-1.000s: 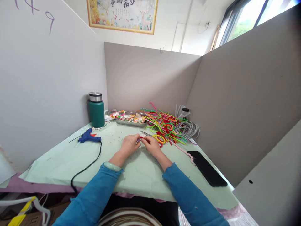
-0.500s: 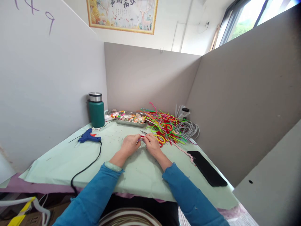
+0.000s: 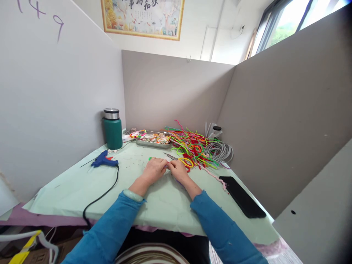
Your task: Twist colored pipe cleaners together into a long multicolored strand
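Two hands meet on tabletop (image 3: 82, 183): left hand (image 3: 154, 169) and right hand (image 3: 178, 170) pinch one pipe cleaner (image 3: 150, 158), long axis left-right, green end beyond left hand; scissors (image 3: 184, 161) nearer right hand

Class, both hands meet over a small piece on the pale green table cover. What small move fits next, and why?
Probably a slight twist between the fingertips: the left hand and right hand pinch the small green-tipped piece together, while yellow-handled metal scissors lie beside them.

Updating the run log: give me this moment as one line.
left hand: pinching piece | right hand: pinching same piece | scissors: lying beyond right hand | glue gun: at left, untouched
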Demonstrator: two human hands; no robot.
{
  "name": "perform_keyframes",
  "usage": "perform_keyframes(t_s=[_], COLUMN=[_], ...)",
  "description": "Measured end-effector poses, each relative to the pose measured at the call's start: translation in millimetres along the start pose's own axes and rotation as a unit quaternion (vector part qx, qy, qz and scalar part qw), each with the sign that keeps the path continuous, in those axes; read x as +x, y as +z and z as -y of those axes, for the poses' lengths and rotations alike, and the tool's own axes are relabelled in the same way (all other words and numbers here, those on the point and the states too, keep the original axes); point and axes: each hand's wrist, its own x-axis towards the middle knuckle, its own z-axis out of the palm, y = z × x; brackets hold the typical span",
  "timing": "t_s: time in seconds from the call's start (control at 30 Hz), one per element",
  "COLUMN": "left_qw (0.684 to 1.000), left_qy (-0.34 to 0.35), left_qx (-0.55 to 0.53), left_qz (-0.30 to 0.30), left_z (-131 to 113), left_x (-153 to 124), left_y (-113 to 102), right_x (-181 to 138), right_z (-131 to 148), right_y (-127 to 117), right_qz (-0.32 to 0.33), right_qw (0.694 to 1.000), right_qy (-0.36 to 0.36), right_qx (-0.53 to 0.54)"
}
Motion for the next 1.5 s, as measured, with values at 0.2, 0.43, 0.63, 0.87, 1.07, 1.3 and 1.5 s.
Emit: perform_keyframes(t_s=[0.2,0.43,0.63,0.87,1.07,1.3,1.5], left_qw=[1.0,1.0,1.0,0.999,0.997,0.978,0.974], left_qy=[0.006,0.009,0.012,0.005,-0.073,-0.209,-0.226], left_qx=[-0.001,-0.001,0.002,-0.001,0.009,0.001,-0.022], left_qz=[0.011,0.006,0.009,0.036,0.027,0.008,0.01], left_z=[0,0,-1,-2,-6,-3,-3], left_x=[1,1,1,0,0,0,0], left_y=[1,5,5,3,-2,-4,-5], right_x=[0,2,5,5,1,-5,-8], right_z=[-1,-3,-6,-8,1,10,8], right_y=[2,4,8,11,7,0,3], right_qz=[-0.011,-0.015,-0.004,-0.002,-0.036,-0.118,-0.053], right_qw=[1.0,1.0,0.999,0.999,0.999,0.989,0.996], right_qy=[-0.006,0.004,0.029,0.033,-0.021,-0.069,-0.065], right_qx=[0.016,0.015,0.029,0.024,0.034,0.062,0.027])
